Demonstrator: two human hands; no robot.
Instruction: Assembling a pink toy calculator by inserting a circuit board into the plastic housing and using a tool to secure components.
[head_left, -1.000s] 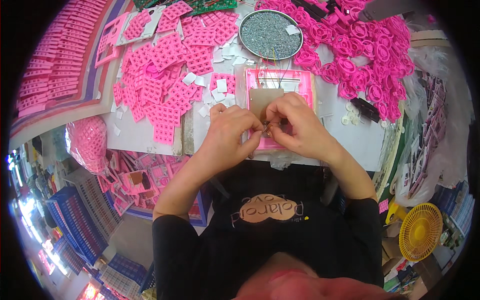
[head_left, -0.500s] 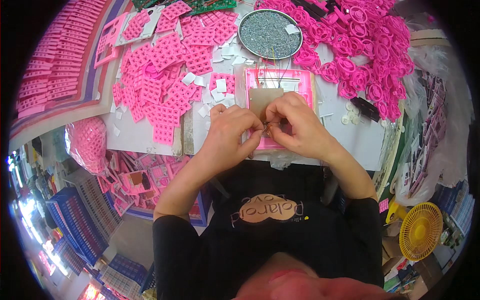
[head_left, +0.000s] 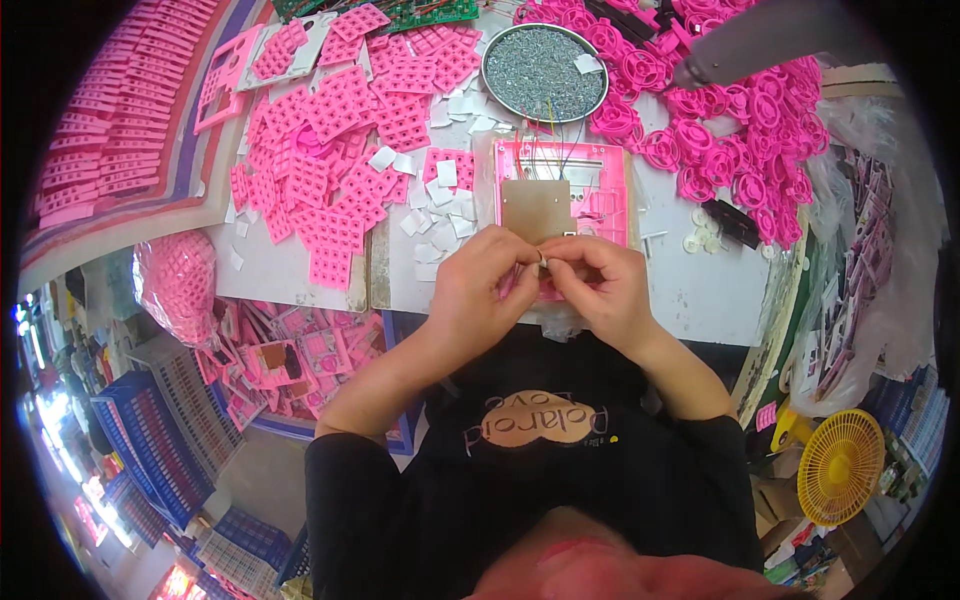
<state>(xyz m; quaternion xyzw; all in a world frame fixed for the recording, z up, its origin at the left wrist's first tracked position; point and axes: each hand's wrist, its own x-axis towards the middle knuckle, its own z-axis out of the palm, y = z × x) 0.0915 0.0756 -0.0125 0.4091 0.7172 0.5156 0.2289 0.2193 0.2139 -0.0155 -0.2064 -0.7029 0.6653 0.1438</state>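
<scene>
Close together over the near edge of a pink plastic housing (head_left: 612,205), my left hand (head_left: 485,285) and my right hand (head_left: 606,292) both pinch with thumb and forefinger. Their fingertips meet around something small, too tiny and covered to name. A brown flat board (head_left: 535,208) lies in the housing just beyond my fingers. Thin coloured wires (head_left: 552,133) rise from the housing's far end. My hands hide the housing's near part.
A round tray of small metal screws (head_left: 530,95) stands behind the housing. Pink keypad pieces (head_left: 335,180) and white squares (head_left: 440,235) lie left. Pink ring parts (head_left: 700,130) heap up right, with a blurred dark grey tool-like shape (head_left: 735,50) above them. A yellow fan (head_left: 842,467) is lower right.
Both hands have drawn back toward me, off the board, and now meet fingertip to fingertip. The dark grey shape has come into view at the upper right.
</scene>
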